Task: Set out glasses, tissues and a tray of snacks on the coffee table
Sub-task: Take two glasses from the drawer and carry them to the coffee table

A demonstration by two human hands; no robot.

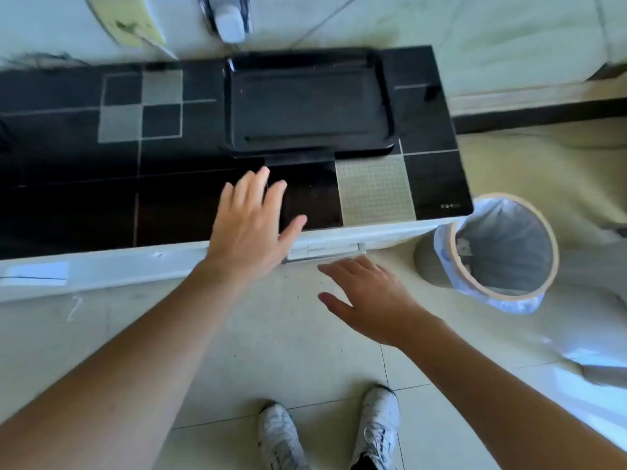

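Well, black glossy rectangular tray [310,106] sits on coffee table [68,198]

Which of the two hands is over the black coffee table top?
The left hand, with fingers spread, is over the coffee table near the black tray. The right hand is lower, over the floor, before the table's front edge.

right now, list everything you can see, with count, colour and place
coffee table: one, black top with grey squares, white front, across the middle
tray: one, black, nothing on it, far side of the table top
drawer handle: one, pale, table front
bin: one, grey with a pale liner, floor right of the table
sofa: one, white, behind the table
shoes: two, white, bottom of the view
left hand: open, over the table's near edge
right hand: open, below the drawer handle
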